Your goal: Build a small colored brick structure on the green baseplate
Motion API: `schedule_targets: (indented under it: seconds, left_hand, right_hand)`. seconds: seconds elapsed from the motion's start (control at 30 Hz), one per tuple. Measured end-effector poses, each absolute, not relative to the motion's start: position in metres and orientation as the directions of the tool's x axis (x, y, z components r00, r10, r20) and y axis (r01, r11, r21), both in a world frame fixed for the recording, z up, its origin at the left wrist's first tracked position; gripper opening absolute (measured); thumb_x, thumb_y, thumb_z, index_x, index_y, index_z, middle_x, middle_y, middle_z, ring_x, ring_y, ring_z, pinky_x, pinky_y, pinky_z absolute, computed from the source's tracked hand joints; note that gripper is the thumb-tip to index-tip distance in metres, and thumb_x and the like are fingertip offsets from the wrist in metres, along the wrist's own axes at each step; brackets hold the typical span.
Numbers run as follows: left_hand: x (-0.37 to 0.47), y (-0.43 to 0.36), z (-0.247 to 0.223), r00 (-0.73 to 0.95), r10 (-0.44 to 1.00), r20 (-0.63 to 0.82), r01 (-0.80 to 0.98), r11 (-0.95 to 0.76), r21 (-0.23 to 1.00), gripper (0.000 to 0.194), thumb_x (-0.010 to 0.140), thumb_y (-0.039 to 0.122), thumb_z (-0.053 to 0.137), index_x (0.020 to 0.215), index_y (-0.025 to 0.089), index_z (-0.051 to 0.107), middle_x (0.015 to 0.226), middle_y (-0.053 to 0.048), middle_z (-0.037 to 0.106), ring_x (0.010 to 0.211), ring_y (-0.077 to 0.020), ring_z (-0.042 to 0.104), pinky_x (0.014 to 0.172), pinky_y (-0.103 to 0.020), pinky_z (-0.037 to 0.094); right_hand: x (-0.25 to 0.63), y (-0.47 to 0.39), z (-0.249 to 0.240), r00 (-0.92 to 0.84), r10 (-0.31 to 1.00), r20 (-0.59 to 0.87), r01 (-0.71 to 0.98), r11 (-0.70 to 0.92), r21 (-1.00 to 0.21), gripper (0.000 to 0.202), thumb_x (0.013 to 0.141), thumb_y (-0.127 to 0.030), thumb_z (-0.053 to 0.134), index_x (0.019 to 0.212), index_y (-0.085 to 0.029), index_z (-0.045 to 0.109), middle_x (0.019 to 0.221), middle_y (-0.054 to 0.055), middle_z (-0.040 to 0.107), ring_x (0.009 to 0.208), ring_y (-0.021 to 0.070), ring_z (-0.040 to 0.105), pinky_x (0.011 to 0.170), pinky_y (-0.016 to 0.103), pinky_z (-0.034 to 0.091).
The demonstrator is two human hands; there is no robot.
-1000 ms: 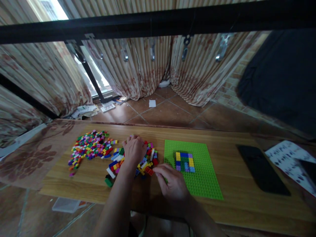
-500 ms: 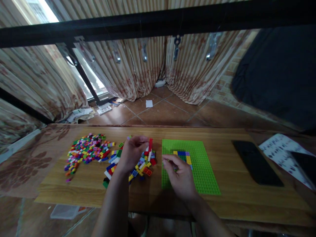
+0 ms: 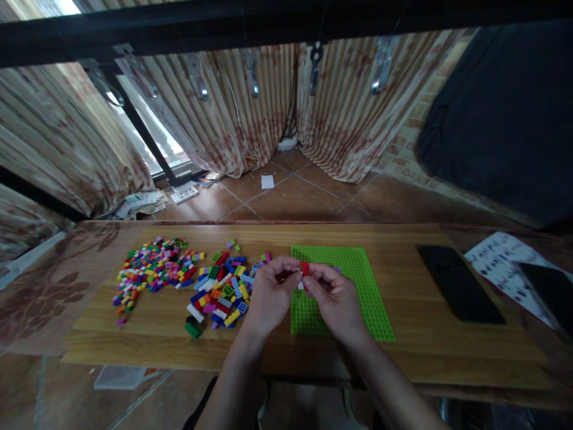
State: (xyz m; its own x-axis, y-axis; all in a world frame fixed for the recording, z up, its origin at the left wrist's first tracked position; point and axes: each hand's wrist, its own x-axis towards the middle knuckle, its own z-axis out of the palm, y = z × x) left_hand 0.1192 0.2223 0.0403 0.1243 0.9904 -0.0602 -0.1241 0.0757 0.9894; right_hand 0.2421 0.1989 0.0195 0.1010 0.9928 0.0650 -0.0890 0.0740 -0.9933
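We pinch one red brick [image 3: 305, 269] with left hand [image 3: 274, 294] and right hand [image 3: 339, 300], fingertips nearly closed | brick is bright, partly hidden, over green plate [image 3: 376, 316] | farther right, the sheet [image 3: 499, 260] has print too small for us to read

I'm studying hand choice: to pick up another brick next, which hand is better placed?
Probably the left hand: it is beside the nearer brick pile, while the right hand is over the green board. Both pinch a red brick.
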Motion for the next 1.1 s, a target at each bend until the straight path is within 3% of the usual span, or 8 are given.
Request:
schedule_targets:
  seconds: [0.17,0.27,0.33,0.53,0.63,0.83,1.1]
  left_hand:
    - [0.128,0.22,0.04,0.026,0.998,-0.064,-0.168,0.068,0.983,0.013,0.068,0.017,0.068,0.081,0.014,0.067,0.076,-0.002,0.066,0.068,-0.0113,0.059,0.064,-0.022,0.046]
    - [0.121,0.222,0.042,-0.107,0.988,-0.109,-0.221,0.083,0.972,0.018,0.065,0.021,0.071,0.081,0.015,0.067,0.074,0.0,0.065,0.065,-0.0102,0.057,0.062,-0.021,0.046]
    - [0.113,0.224,0.044,-0.169,0.971,-0.167,-0.257,0.12,0.959,0.024,0.062,0.023,0.072,0.084,0.015,0.067,0.072,0.001,0.064,0.064,-0.0097,0.056,0.062,-0.022,0.047]
    - [0.108,0.224,0.048,-0.104,0.936,-0.337,-0.316,0.29,0.903,0.026,0.062,0.025,0.069,0.087,0.015,0.068,0.071,0.002,0.059,0.059,-0.0091,0.054,0.058,-0.023,0.051]
    - [0.116,0.221,0.048,-0.049,0.931,-0.363,-0.304,0.332,0.893,0.022,0.066,0.027,0.066,0.083,0.015,0.069,0.07,0.001,0.059,0.057,-0.0088,0.053,0.052,-0.021,0.047]
    - [0.122,0.22,0.039,0.04,0.943,-0.33,-0.105,0.333,0.937,0.025,0.071,0.034,0.066,0.084,0.014,0.069,0.064,0.002,0.057,0.052,-0.0082,0.049,0.047,-0.019,0.04]
    - [0.13,0.218,0.022,0.109,0.988,-0.112,0.321,0.072,0.944,0.015,0.079,0.022,0.056,0.079,0.016,0.07,0.071,-0.001,0.067,0.066,-0.0132,0.058,0.062,-0.023,0.043]
  right_hand:
    - [0.25,0.202,0.021,0.24,0.969,0.058,-0.084,0.08,-0.993,0.017,0.078,-0.032,0.066,0.089,-0.02,0.068,0.066,-0.003,0.059,0.058,0.0105,0.052,0.056,0.024,0.045]
    - [0.268,0.21,0.02,0.383,0.923,0.037,-0.111,0.086,-0.99,0.018,0.075,-0.035,0.067,0.087,-0.021,0.068,0.066,-0.003,0.06,0.056,0.0102,0.052,0.054,0.023,0.045]
    - [0.282,0.215,0.019,0.39,0.92,0.034,-0.089,0.075,-0.993,0.022,0.074,-0.037,0.068,0.09,-0.021,0.068,0.068,-0.003,0.061,0.056,0.0109,0.054,0.054,0.024,0.046]
    - [0.311,0.218,0.014,0.255,0.956,0.143,0.293,0.065,-0.954,0.025,0.079,-0.036,0.064,0.098,-0.021,0.071,0.093,0.005,0.071,0.083,0.0193,0.065,0.078,0.036,0.052]
    - [0.315,0.214,0.015,0.195,0.97,0.144,0.392,0.058,-0.918,0.023,0.08,-0.034,0.063,0.098,-0.021,0.071,0.095,0.006,0.073,0.085,0.0207,0.067,0.08,0.037,0.052]
    - [0.315,0.205,0.022,0.041,0.993,0.108,0.498,0.074,-0.864,0.017,0.081,-0.029,0.061,0.093,-0.022,0.071,0.09,0.004,0.071,0.081,0.0192,0.065,0.075,0.034,0.051]
    - [0.31,0.204,0.02,-0.229,0.956,0.184,0.685,0.292,-0.667,0.015,0.084,-0.018,0.058,0.087,-0.025,0.071,0.086,0.003,0.067,0.086,0.02,0.059,0.08,0.036,0.045]
